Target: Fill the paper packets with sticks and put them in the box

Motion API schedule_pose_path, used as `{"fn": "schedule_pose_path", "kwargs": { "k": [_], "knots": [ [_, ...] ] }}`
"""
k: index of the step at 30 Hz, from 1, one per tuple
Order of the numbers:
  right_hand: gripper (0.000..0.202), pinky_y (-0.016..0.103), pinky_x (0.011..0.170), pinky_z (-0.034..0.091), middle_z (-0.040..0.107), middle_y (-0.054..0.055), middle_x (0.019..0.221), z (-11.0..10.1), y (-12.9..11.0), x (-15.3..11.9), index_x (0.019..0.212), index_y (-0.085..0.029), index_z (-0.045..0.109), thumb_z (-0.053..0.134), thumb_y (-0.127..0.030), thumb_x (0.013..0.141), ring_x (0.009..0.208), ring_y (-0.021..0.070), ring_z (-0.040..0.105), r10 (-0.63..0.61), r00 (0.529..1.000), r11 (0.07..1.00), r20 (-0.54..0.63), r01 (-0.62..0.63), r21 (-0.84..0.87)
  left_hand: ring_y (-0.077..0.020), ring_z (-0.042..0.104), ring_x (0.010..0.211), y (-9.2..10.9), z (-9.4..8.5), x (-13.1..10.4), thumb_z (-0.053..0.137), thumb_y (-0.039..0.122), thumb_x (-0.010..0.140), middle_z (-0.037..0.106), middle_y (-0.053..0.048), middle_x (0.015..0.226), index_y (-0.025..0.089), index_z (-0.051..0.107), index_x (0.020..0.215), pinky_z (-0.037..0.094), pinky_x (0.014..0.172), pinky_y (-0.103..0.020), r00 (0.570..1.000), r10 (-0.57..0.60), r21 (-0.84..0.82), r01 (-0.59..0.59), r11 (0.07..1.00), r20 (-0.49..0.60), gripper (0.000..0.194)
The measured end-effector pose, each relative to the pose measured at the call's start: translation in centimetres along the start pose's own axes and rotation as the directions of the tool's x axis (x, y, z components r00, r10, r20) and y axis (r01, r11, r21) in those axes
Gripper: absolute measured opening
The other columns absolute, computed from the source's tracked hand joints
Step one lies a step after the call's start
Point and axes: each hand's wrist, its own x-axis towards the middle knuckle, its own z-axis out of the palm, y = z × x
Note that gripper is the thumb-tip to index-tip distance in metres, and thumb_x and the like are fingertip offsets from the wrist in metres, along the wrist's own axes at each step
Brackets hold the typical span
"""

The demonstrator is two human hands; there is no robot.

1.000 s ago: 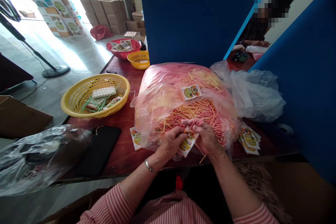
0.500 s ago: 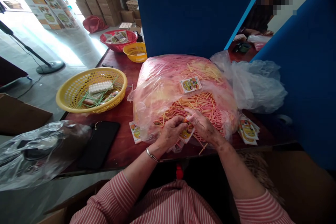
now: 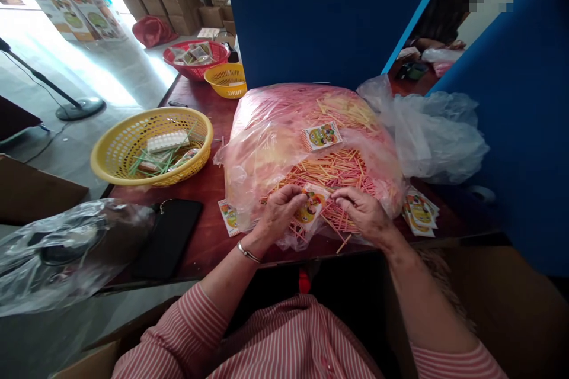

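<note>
My left hand [image 3: 279,214] pinches the left edge of a small printed packet [image 3: 310,208] with a colourful fruit-like picture. Close to the packet's upper right corner, my right hand [image 3: 365,216] has its thumb and fingers pressed together; what lies between them, if anything, is too small to make out. Beneath both hands, thin pink and yellow sticks [image 3: 342,174] fill a large, opened clear plastic bag [image 3: 262,154]. Another printed packet [image 3: 322,135] lies on top of the bag. One more packet [image 3: 229,217] sticks out at the bag's left side.
Several packets [image 3: 420,213] lie at the table's right. On the left are a yellow basket [image 3: 102,160] with green sticks, a black phone-like case [image 3: 171,240] and a plastic-wrapped bundle [image 3: 75,254]. Blue panels [image 3: 311,18] stand behind; another person [image 3: 438,23] sits beyond the gap.
My right hand has moved right, away from my left hand, uncovering more of the packet. My left hand keeps its hold on the packet. The view has shifted slightly.
</note>
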Motion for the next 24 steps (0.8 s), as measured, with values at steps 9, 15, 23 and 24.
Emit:
{"fn": "schedule_pose_path", "kwargs": {
  "k": [9,15,23,24],
  "knots": [
    [0.015,0.034,0.073,0.045,0.066,0.011,0.093,4.6,2.0,-2.7,0.089,-0.014,0.064,0.051,-0.016,0.083,0.088,0.0248,0.062,0.222,0.972,0.65,0.08,-0.086,-0.755,-0.008,0.049,0.059,-2.3,-0.4,-0.4,0.061,0.037,0.077,0.056,0.002,0.069,0.015,0.059,0.079,0.042,0.057,-0.019,0.999,0.021,0.027,-0.02,0.999,-0.04,0.022],
    [0.023,0.034,0.076,0.046,0.063,0.01,0.091,5.6,1.3,-2.8,0.086,-0.017,0.064,0.043,-0.008,0.083,0.088,0.0236,0.059,0.08,0.994,0.683,0.077,0.002,-0.73,-0.0083,0.05,0.061,-2.8,-0.4,-1.3,0.059,0.035,0.079,0.056,0.002,0.07,0.016,0.057,0.077,0.042,0.058,-0.02,1.0,0.008,0.091,-0.006,0.996,-0.018,0.019],
    [0.022,0.027,0.058,0.049,0.063,-0.003,0.073,1.5,-0.4,-1.8,0.101,-0.023,0.048,0.058,-0.027,0.081,0.059,0.0129,0.058,0.161,0.894,0.933,-0.418,0.0,0.359,-0.0086,0.051,0.062,-3.6,0.1,-2.0,0.055,0.034,0.081,0.057,0.002,0.074,0.016,0.056,0.083,0.042,0.056,-0.019,0.997,-0.026,0.163,0.014,0.987,0.073,0.018],
    [0.033,0.027,0.057,0.05,0.063,-0.004,0.071,1.5,-0.9,-1.6,0.107,-0.024,0.045,0.061,-0.026,0.078,0.059,0.0128,0.059,0.189,0.869,0.874,-0.457,0.063,0.481,-0.009,0.052,0.063,-3.7,0.5,-2.0,0.055,0.034,0.081,0.058,0.001,0.074,0.016,0.056,0.083,0.042,0.057,-0.02,0.995,-0.042,0.156,0.026,0.987,0.096,0.018]
  ]
}}
